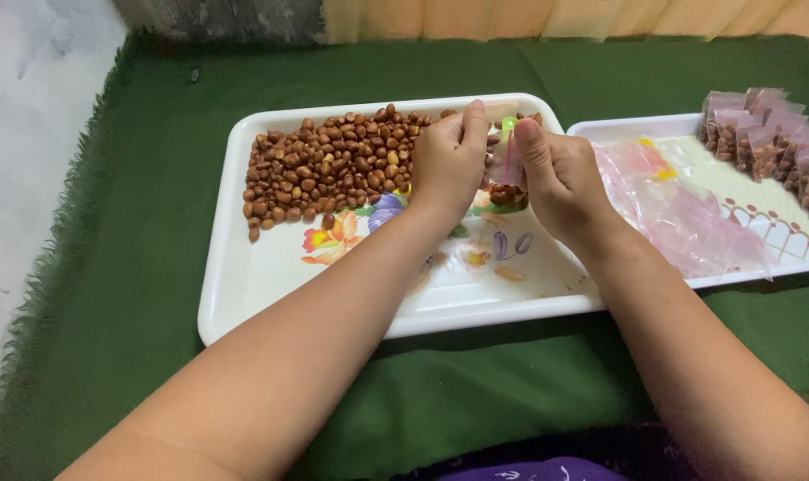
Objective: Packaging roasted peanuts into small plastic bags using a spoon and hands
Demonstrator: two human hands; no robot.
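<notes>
A small clear pouch (509, 165) is pinched between the left hand (449, 160) and right hand (556, 174), above the floral tray (244, 285). Peanuts (324, 169) are heaped at 10 o'clock. Filled packets (770, 138) occupy the second tray (618, 127) at 3 o'clock.

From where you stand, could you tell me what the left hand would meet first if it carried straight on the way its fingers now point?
The left hand points away from the person and slightly right, so it would probably first meet the small clear bag pinched between both hands, then the peanuts heaped at the white tray's far end. Depth is unclear.
</notes>
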